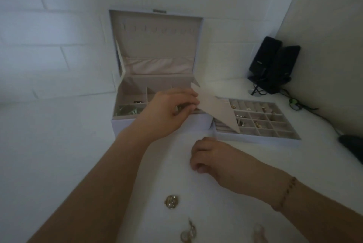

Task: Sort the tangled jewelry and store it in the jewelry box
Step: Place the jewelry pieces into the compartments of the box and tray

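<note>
Gripping a pale beige flat panel [215, 108] at its left end, the left hand [167, 112] is seen above the front right part of the open jewelry box [157, 123], fingers and thumb pinched on the panel. The panel is held tilted, its far end reaching over the left edge of the divided tray [279, 136] that sits just beside the box on the right. The right hand [214, 156] is rested on the white tabletop [59, 144] in front of the tray, fingers curled under; whether anything is held inside them cannot be told. A thin beaded bracelet [287, 193] is worn on the right wrist. Small items are noted in the box's lower compartments, among them something greenish [127, 111] at the front left. Small gold-coloured pieces are scattered through the tray's cells. Nearer the person, loose jewelry is left on the tabletop: a round gold piece [171, 202], a pair of hoop-like earrings [189, 233], and a blurred pale piece [259, 233] to the right. The box lid [155, 42] is stood upright against the white brick wall [49, 36]. Two dark speakers [273, 62] with cables are placed in the far right corner.
</note>
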Demonstrator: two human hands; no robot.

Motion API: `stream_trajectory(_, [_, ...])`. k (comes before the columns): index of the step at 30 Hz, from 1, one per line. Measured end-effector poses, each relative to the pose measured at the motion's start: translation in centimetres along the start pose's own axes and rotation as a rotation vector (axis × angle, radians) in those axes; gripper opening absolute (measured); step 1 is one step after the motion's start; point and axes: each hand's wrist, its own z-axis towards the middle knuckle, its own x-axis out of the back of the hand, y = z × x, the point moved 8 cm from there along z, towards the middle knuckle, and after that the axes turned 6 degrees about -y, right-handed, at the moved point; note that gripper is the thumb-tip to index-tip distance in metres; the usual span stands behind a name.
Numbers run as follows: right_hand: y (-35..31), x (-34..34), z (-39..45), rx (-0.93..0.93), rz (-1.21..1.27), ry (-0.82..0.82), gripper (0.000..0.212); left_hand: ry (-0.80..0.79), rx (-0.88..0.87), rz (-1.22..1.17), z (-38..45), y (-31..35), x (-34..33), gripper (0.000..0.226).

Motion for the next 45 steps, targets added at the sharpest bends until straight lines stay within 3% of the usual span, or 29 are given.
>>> stream_trajectory(10, [8.4, 4.6, -9.0, -0.371, 0.160, 0.265, 0.023, 0.091, -0.083, 0.048, -0.4, 1.0, -0.1, 0.026])
stream_trajectory(16, [15.0, 8.5, -16.2, -0.677, 0.428, 0.845, 0.032, 0.089, -0.094, 0.060, -0.5, 1.2, 0.0, 0.029])
stream_trajectory(18, [16.7, 8.3, -17.4, -0.767, 0.380, 0.949, 0.028, 0.088, -0.082, 0.065, -0.6, 1.1, 0.0, 0.030])
stream_trajectory(24, [18.2, 6.5, -16.7, -0.785, 0.275, 0.822, 0.019, 0.089, -0.083, 0.083, -0.6, 0.9, 0.0, 0.029])
stream_trajectory(30, [15.8, 7.7, -16.9, -0.690, 0.164, 0.846, 0.037, 0.084, -0.083, 0.082, -1.0, 0.9, -0.1, 0.024])
stream_trajectory(32, [13.5, 8.9, -15.7, -0.643, 0.154, 0.763, 0.033, 0.074, -0.088, 0.073, -1.0, 0.9, -0.1, 0.022])
stream_trajectory(33, [11.8, 9.3, -14.5, -0.580, 0.172, 0.648, 0.029, 0.071, -0.091, 0.073, -1.0, 0.9, -0.1, 0.021])
stream_trajectory(35, [7.4, 8.2, -11.6, -0.478, 0.203, 0.199, 0.018, 0.072, -0.098, 0.086, -0.9, 0.9, -0.1, 0.019])
stream_trajectory(37, [2.9, 4.8, -10.6, -0.452, 0.231, -0.336, 0.027, 0.073, -0.105, 0.082, -0.8, 0.8, -0.1, 0.019])
stream_trajectory(39, [-0.6, 2.1, -10.8, -0.419, 0.231, -0.617, 0.043, 0.072, -0.112, 0.076, -0.7, 0.8, -0.1, 0.020])
stream_trajectory(41, [-2.6, 0.4, -10.2, -0.327, 0.129, -0.640, 0.043, 0.076, -0.113, 0.073, -0.7, 0.8, 0.0, 0.019])
stream_trajectory(45, [-3.5, -1.3, -9.2, -0.194, 0.036, -0.567, 0.018, 0.077, -0.120, 0.064, -0.6, 0.8, -0.1, 0.019])
